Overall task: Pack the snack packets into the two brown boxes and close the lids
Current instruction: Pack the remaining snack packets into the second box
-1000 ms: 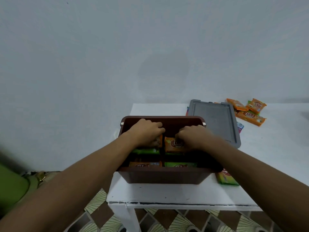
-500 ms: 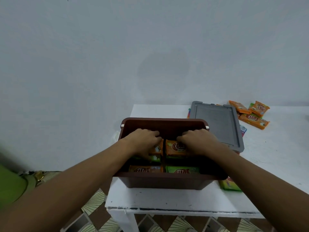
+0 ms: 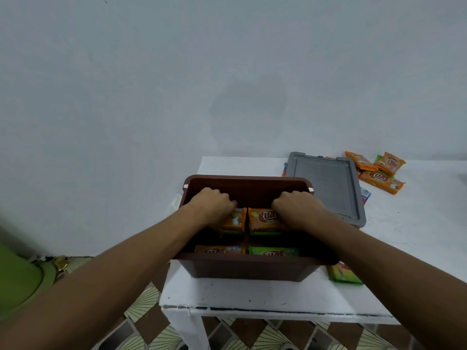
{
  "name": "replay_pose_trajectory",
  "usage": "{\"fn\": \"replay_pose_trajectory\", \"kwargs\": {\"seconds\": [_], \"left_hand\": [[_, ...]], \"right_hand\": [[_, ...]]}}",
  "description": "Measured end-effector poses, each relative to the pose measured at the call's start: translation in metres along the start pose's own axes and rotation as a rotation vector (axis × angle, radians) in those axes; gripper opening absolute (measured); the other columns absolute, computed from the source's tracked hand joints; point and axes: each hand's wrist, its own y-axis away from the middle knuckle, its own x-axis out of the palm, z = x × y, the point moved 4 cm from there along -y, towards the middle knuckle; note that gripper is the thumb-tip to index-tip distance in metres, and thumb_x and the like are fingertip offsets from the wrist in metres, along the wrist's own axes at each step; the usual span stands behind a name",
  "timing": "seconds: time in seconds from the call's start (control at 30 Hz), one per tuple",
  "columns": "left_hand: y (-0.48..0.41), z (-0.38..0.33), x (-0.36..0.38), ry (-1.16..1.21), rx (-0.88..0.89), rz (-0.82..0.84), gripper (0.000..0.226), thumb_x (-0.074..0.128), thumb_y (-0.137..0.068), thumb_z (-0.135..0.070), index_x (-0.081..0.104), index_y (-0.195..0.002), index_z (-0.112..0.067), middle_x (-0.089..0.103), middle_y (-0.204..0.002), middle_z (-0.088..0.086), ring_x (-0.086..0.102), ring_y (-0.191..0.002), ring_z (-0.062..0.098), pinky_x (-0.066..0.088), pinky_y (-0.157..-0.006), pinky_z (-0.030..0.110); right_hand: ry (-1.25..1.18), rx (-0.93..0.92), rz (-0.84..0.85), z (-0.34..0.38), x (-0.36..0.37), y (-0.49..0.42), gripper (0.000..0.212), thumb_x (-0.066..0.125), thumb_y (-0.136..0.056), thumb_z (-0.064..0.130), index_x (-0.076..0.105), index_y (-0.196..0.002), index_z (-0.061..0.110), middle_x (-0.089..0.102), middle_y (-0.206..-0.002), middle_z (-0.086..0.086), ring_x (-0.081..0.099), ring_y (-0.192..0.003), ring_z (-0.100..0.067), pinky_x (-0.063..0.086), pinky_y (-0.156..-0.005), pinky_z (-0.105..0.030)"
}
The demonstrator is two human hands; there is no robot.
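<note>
My left hand [image 3: 211, 205] and right hand [image 3: 298, 208] are both down in the brown box [image 3: 247, 270]. Each sits on a packet in the back row: the left orange packet [image 3: 236, 219] and the right orange packet [image 3: 264, 219]. My fingers are bent over their tops. I cannot tell if they pinch or just push.

If I push too hard, the snacks may crack. The box may also slide toward the left edge of the counter [image 3: 252, 294], which is near. If packets stick up, the grey lid [image 3: 326, 188] will not shut. The loose packets [image 3: 381, 179] lie well apart, and a green packet [image 3: 345, 274] beside the box is easy to forget.
</note>
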Motion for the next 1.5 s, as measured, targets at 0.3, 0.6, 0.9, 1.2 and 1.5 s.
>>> {"fn": "replay_pose_trajectory", "kwargs": {"seconds": [0.3, 0.6, 0.9, 1.2, 1.5], "left_hand": [[-0.005, -0.006, -0.037, 0.381, 0.061, -0.219, 0.018, 0.059, -0.091, -0.043, 0.054, -0.099, -0.027, 0.060, -0.097, -0.004, 0.055, -0.082, 0.014, 0.050, -0.069, 0.036], [-0.032, -0.066, -0.107, 0.553, 0.094, -0.608, 0.014, 0.053, -0.095, -0.031, 0.062, -0.097, -0.021, 0.057, -0.097, -0.005, 0.050, -0.092, 0.012, 0.050, -0.077, 0.039], [-0.073, -0.164, -0.168, 0.528, 0.167, -0.558, 0.016, 0.054, -0.095, -0.030, 0.062, -0.104, -0.019, 0.055, -0.106, -0.006, 0.046, -0.102, 0.011, 0.040, -0.080, 0.029], [-0.132, -0.259, -0.146, 0.452, 0.056, -0.314, 0.024, 0.052, -0.096, -0.037, 0.060, -0.111, -0.020, 0.056, -0.119, 0.001, 0.051, -0.105, 0.018, 0.049, -0.087, 0.036], [-0.198, -0.283, -0.130, 0.343, -0.107, -0.196, 0.062, 0.049, -0.096, -0.046, 0.030, -0.147, -0.018, 0.028, -0.155, 0.005, 0.027, -0.141, 0.024, 0.022, -0.114, 0.048]], "right_hand": [[-0.699, 0.073, -0.615, -0.057, -0.025, 0.045, 0.005, 0.063, -0.091, 0.023, 0.062, -0.086, 0.025, 0.060, -0.080, 0.014, 0.054, -0.075, 0.002, 0.041, -0.065, -0.016], [-0.492, 0.059, -0.205, -0.091, 0.090, 0.132, 0.025, 0.061, -0.092, 0.029, 0.064, -0.115, 0.038, 0.048, -0.113, 0.016, 0.051, -0.093, -0.001, 0.049, -0.075, -0.025], [-0.453, 0.016, -0.169, -0.146, 0.153, 0.190, 0.037, 0.044, -0.098, 0.043, 0.049, -0.134, 0.047, 0.045, -0.127, 0.010, 0.048, -0.104, -0.007, 0.045, -0.081, -0.024], [-0.445, 0.368, -0.381, -0.255, 0.190, 0.236, 0.042, 0.046, -0.092, 0.056, 0.065, -0.120, 0.030, 0.065, -0.112, 0.005, 0.056, -0.097, -0.014, 0.039, -0.075, -0.031], [-0.615, 0.377, -0.447, -0.288, 0.219, 0.236, 0.068, 0.045, -0.073, 0.080, 0.050, -0.131, 0.045, 0.022, -0.157, 0.010, 0.025, -0.139, -0.015, 0.025, -0.106, -0.041]]}}
